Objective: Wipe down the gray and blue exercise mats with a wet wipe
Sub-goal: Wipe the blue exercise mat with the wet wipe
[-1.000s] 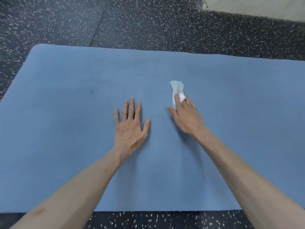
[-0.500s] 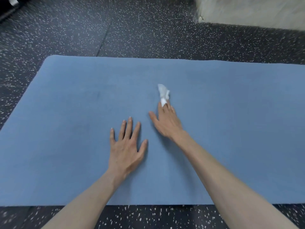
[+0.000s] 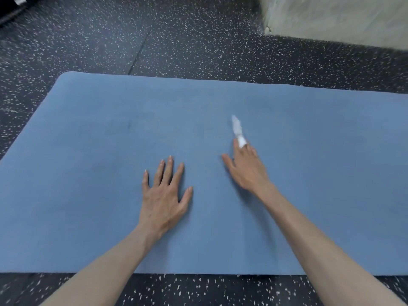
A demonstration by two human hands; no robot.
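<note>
— What's the setting?
— A black rubber floor [image 3: 198,40] flecked with white, a pale wall base [image 3: 344,18] at the far right corner, and a blue mat [image 3: 88,151] spread flat on the floor.

— Where is the wet wipe?
— The wet wipe [image 3: 238,130] is a thin white twist lying on the mat near its middle, pointing toward the mat's far edge. Its near end is tucked under the right hand [image 3: 247,166], between the first fingers.

— How does that hand lie?
— Fingers stretched out, thumb splayed toward the mat's left end. It presses the wipe onto the mat; how firmly it grips, I cannot tell, the hand being blurred.

— And the other?
— The left hand [image 3: 164,195] lies palm down on the mat, fingers spread wide, holding nothing, nearer the mat's front edge than the wipe is.
</note>
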